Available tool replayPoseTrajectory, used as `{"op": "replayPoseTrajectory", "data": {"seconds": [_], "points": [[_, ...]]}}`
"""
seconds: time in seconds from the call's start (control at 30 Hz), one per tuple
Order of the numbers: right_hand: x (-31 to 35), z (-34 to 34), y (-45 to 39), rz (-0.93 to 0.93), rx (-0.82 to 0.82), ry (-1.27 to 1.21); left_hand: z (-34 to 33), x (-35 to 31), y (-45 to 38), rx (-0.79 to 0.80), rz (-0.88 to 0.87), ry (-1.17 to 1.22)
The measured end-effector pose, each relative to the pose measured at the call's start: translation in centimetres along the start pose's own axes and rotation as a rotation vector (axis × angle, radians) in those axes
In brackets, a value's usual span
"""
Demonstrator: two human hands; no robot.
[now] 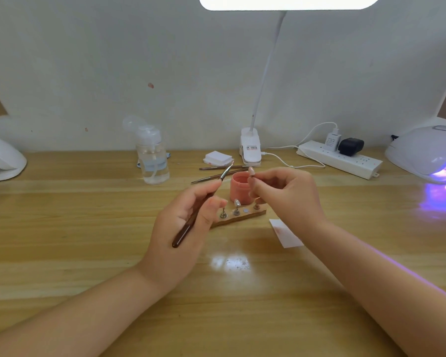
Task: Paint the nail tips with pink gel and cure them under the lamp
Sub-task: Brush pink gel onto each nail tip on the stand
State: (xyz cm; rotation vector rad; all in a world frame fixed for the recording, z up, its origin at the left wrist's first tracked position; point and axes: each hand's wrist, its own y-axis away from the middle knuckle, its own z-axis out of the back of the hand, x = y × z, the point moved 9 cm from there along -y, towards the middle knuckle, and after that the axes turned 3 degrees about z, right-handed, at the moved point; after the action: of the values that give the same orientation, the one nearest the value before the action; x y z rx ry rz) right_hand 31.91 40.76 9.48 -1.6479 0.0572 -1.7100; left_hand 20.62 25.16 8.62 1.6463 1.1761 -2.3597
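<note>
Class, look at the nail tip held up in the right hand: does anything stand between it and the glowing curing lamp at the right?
Nothing visible does. The right hand pinches the nail tip above the pink jar; only bare table lies between it and the curing lamp.

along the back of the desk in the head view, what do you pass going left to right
white lamp at the left edge → clear pump bottle → stack of white pads → desk lamp clamp → power strip → lit nail lamp

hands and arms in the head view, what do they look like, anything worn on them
Both forearms are bare up to the frame edge, with no sleeves in view. The left hand and right hand wear no gloves, and no watch or bracelet shows on either wrist. The fingernails that show look short and plain; any rings are too small to tell.
</note>
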Motion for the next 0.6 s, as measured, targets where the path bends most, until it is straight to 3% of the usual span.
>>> {"op": "replayPoseTrajectory", "data": {"seconds": [0.13,0.6], "points": [[-0.9,-1.0,0.0,-0.068,0.038,-0.064,0.1,0.1,0.0,-0.012,0.012,0.02],[-1.2,0.1,1.9,0.065,0.05,0.18,-0.7,0.4,0.1,0.058,0.017,-0.097]]}}
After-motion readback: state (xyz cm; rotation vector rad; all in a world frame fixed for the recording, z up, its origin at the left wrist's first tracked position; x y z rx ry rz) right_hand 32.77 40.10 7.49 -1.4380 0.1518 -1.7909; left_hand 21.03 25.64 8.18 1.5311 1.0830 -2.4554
